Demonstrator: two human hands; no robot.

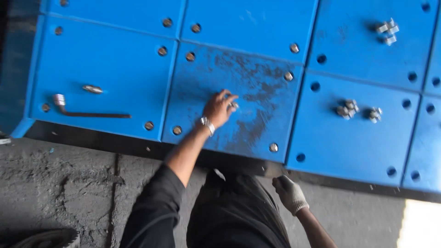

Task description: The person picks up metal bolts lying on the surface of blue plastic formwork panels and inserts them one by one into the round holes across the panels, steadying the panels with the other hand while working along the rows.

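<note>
Pinched on a small bolt (234, 105), the bare left hand (219, 109) rests mid-panel (257, 92), whose corners look bolted, while the neighbouring panel (358, 133) shows empty holes; the gloved right hand (289, 193) hangs fisted.

The left arm, in a dark sleeve with a watch at the wrist, is stretched forward, its bare left hand (219, 108) with fingers bent together in a small grip, while the gloved right hand (289, 193) stays low in a loose fist.
</note>
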